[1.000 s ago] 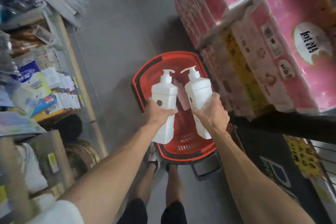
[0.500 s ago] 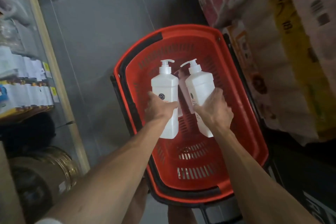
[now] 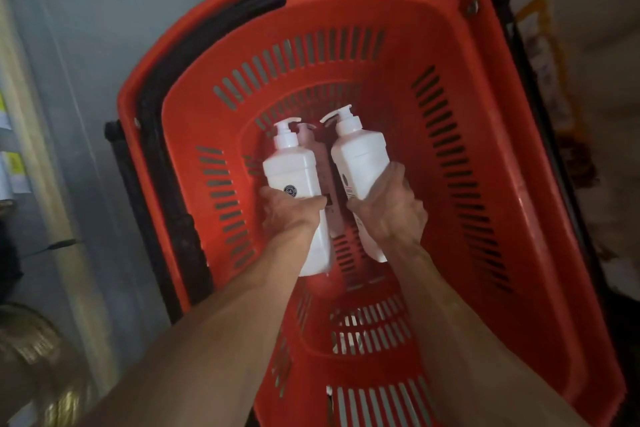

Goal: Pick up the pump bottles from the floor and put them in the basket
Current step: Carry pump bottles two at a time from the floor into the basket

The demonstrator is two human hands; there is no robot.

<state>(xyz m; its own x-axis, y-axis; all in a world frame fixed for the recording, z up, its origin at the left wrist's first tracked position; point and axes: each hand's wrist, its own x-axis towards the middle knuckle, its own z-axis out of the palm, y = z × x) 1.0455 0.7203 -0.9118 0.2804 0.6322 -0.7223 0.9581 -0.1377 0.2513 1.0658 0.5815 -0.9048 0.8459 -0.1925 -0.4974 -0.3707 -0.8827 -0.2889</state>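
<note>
Left hand [image 3: 289, 215]: fingers curled round the middle of the left pump bottle [image 3: 291, 170], thumb across its front face just under a small round dark logo. Firm grip.

Right hand [image 3: 391, 208]: fingers wrapped round the right pump bottle [image 3: 360, 156] at mid-body, knuckles toward the camera.

Both bottles: white, smooth opaque plastic, squared shoulders, flat sides, white pump heads with curved spouts pointing left. The left one stands near upright, the right one tilts, head leaning left. Both are held inside the mouth of the basket [image 3: 485, 55], below its rim; contact with the bottom cannot be told.

A pale pink bottle [image 3: 320, 163] of similar shape shows in the gap between them, further down in the basket.

Basket: red moulded plastic, rounded corners, walls and bottom pierced by rows of narrow slots. A black handle [image 3: 166, 163] lies folded along its left rim.

Around it, a smooth grey floor [image 3: 104, 28].
</note>
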